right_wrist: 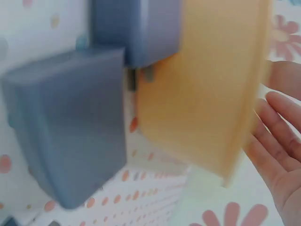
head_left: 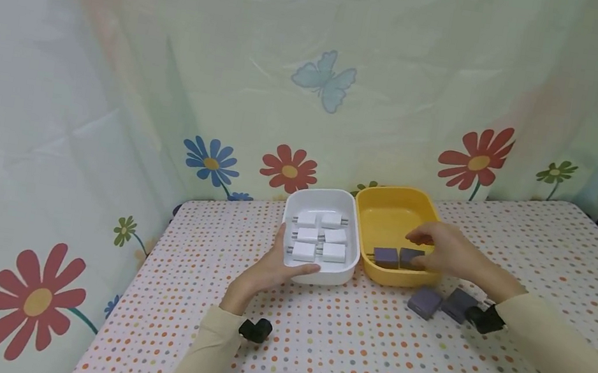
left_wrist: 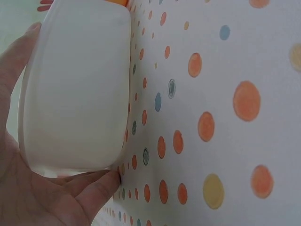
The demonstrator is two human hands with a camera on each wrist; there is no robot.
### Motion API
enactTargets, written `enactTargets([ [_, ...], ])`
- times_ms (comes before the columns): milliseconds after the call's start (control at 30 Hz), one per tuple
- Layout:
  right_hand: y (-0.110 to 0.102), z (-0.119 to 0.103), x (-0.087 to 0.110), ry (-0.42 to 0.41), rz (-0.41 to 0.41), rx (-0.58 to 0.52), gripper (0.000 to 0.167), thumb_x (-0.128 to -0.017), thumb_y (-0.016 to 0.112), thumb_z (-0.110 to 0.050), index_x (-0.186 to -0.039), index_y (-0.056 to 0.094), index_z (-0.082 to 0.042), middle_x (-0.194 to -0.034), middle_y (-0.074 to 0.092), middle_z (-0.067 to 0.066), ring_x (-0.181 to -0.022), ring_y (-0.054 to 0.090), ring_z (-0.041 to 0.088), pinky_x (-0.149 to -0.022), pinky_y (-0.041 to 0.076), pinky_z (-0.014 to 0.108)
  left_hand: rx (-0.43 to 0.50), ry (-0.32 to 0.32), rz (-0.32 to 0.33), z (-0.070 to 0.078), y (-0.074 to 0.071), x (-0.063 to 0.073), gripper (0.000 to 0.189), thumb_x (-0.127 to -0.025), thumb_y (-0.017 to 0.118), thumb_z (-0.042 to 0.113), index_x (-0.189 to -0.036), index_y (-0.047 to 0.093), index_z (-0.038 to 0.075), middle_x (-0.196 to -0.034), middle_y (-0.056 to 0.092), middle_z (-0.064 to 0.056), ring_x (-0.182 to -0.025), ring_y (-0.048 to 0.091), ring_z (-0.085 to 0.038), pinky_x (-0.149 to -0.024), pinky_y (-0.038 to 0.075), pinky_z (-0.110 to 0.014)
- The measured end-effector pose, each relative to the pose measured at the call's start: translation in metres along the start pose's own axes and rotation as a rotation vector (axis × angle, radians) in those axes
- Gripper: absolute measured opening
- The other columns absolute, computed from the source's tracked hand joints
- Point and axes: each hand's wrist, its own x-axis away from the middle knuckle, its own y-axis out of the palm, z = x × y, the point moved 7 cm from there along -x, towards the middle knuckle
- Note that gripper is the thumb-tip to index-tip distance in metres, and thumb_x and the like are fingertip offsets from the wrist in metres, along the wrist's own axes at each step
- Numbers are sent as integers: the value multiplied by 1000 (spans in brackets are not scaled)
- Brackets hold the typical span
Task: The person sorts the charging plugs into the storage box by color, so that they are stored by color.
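My left hand (head_left: pixel 269 267) holds the near left corner of a white plastic tray (head_left: pixel 320 276), with the thumb along its front and the fingers down its left side. Inside that tray lie several white charger plugs (head_left: pixel 306 234) in two columns. My right hand (head_left: pixel 454 253) is over the right side of a yellow tray (head_left: pixel 387 216), thumb and fingers apart. A dark purple charger plug (head_left: pixel 409 257) lies in the tray right at the thumb, beside another purple plug (head_left: pixel 385 257). In the right wrist view the fingers (right_wrist: pixel 282 132) show beyond the yellow rim.
Two more purple charger plugs (head_left: pixel 425 302) lie on the dotted tablecloth (head_left: pixel 331 359), in front of the yellow tray and below my right wrist. The two trays stand side by side near the table's back edge. Behind them hangs a flowered curtain (head_left: pixel 393 97).
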Motion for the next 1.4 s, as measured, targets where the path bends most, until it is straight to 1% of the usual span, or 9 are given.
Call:
enactTargets([
  [167,-26,-16,27,-86,92,-47,44,-82,89,-5,-119,70,9,-114,73,23,-104,68,41,-92,55,59,-31,-36,4,-1,-1,1,123,-90,84,40,-166,-9,15,-171,21,-15,-156,24,-34,-122,25,-60],
  [300,-37,-26,48,-130,118,-78,42,-81,90,-4,-117,72,5,-113,74,17,-103,70,35,-91,57,56,-31,-33,8,-1,-1,1,120,-90,84,40,-166,-7,17,-171,22,-13,-155,26,-33,-121,26,-61],
  [400,-34,-30,63,-202,84,-72,39,-79,91,-5,-115,75,-1,-111,75,9,-101,71,31,-88,59,51,-22,-23,13,-1,0,2,118,-90,84,38,-166,-5,20,-170,23,-13,-155,27,-32,-121,25,-61],
  [533,-13,-28,74,-266,-43,-63,39,-80,91,-9,-116,76,-6,-114,74,5,-102,72,29,-86,60,47,-18,-19,14,-2,-2,3,117,-90,84,37,-166,-4,20,-170,23,-13,-155,26,-33,-121,25,-62],
  [733,18,-16,79,-242,-166,16,45,-79,92,-10,-120,76,-10,-122,71,4,-114,66,35,-95,55,56,-22,-34,12,-5,0,3,119,-90,84,38,-166,-6,20,-170,23,-14,-155,26,-34,-121,24,-63],
  [867,30,-7,78,-179,-215,42,47,-80,91,-12,-123,75,-9,-129,68,9,-123,60,41,-100,49,63,-15,-21,13,-3,0,2,119,-90,85,37,-166,-5,21,-171,21,-13,-155,25,-34,-122,23,-63],
  [1133,30,-1,80,-146,-182,11,48,-78,92,-9,-122,75,-8,-128,68,10,-123,60,40,-101,49,62,12,93,-14,9,1,-2,115,-91,84,24,-164,-4,20,-169,24,-17,-154,26,-36,-122,23,-62],
  [1267,31,0,81,-149,-177,-5,46,-76,93,-7,-119,77,-10,-124,69,6,-119,62,37,-99,50,61,8,84,-12,6,1,-2,116,-91,84,24,-164,-5,19,-169,23,-18,-154,27,-37,-122,23,-62],
  [1400,35,0,81,-162,-191,29,44,-76,92,-5,-117,77,-10,-122,68,4,-117,62,35,-98,52,59,9,42,-2,2,1,2,116,-91,85,28,-165,-5,20,-170,22,-16,-154,26,-35,-122,22,-62],
])
